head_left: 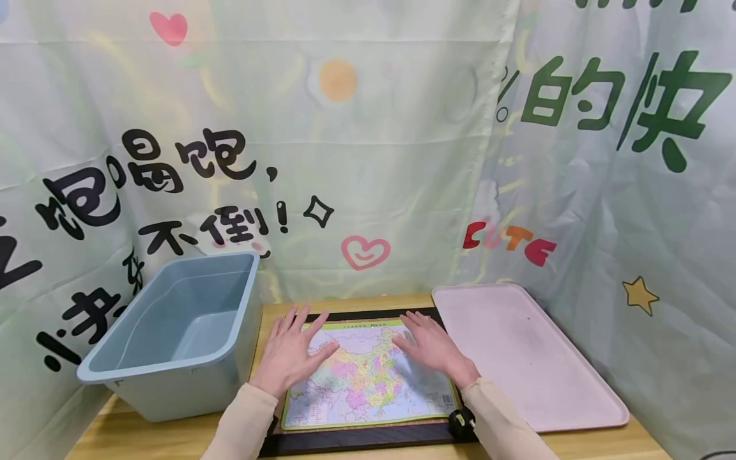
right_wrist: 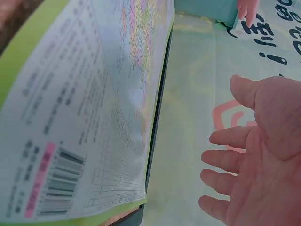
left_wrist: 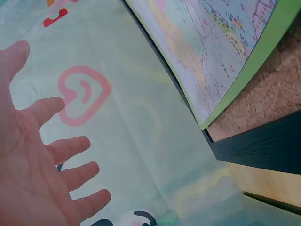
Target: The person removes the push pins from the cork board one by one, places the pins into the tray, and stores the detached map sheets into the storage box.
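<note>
Resting both hands palm down on the coloured map (head_left: pixel 368 377), left hand (head_left: pixel 290 354) on its upper left part, right hand (head_left: pixel 431 348) on its upper right part. Holding nothing: fingers straight and spread, released, not curling around any edge. Seeming to press the sheet flat, probably for stopping it from sliding or lifting; not being able to tell from the wrist views how firmly the palms are touching.

Finding the map in the middle of the desk (head_left: pixel 144 441), lying inside a black frame (head_left: pixel 356 437) with a cork surface (left_wrist: pixel 277 89) showing beside the green border. Noticing the near corner of the sheet (right_wrist: pixel 117 207) standing a little up from the frame.

Seeing a blue plastic bin (head_left: pixel 172 332) just beside the frame on the left, and a flat pink tray (head_left: pixel 523 358) just beside it on the right, both leaving little room at the sides. Seeing a small dark object (head_left: pixel 462 421) touching the frame near the right sleeve, too small for naming. Facing a printed cloth backdrop (head_left: pixel 391 160) closing the desk behind and on both sides.
</note>
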The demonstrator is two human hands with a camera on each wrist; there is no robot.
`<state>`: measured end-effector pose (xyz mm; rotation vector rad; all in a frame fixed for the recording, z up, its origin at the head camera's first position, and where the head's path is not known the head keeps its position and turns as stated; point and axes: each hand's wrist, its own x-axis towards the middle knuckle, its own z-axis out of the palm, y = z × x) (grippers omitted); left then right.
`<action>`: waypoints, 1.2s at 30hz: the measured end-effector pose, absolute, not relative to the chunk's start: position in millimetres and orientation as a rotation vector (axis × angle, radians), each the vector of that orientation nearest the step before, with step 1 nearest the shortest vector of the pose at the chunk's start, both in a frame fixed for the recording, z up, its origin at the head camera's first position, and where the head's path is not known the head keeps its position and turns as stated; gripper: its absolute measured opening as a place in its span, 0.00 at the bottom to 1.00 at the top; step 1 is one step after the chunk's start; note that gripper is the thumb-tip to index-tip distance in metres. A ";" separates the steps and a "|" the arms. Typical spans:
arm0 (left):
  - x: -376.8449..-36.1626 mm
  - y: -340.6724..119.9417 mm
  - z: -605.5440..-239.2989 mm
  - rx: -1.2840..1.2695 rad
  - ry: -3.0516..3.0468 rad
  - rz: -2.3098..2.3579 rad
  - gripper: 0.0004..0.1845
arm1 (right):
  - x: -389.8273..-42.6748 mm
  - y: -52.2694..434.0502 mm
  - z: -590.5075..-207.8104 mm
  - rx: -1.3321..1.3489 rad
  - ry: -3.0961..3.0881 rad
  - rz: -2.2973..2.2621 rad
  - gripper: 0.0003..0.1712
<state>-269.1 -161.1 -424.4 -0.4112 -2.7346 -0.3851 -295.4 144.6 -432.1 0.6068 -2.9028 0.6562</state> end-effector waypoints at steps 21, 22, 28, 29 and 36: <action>-263.6 -172.5 -433.9 -0.670 -2.881 -0.442 0.34 | -312.1 138.7 -438.1 0.503 -2.861 0.982 0.23; -262.2 -174.1 -435.1 -0.685 -2.886 -0.441 0.34 | -312.5 138.2 -438.6 0.505 -2.869 1.000 0.23; -253.1 -177.4 -440.3 -0.750 -2.916 -0.450 0.33 | -313.6 136.2 -439.0 0.472 -2.897 1.069 0.22; -252.4 -177.3 -440.5 -0.750 -2.920 -0.453 0.33 | -314.3 136.0 -439.1 0.467 -2.899 1.073 0.21; -250.2 -177.1 -445.9 -0.757 -2.973 -0.458 0.38 | -317.2 136.1 -444.4 0.483 -2.894 1.114 0.16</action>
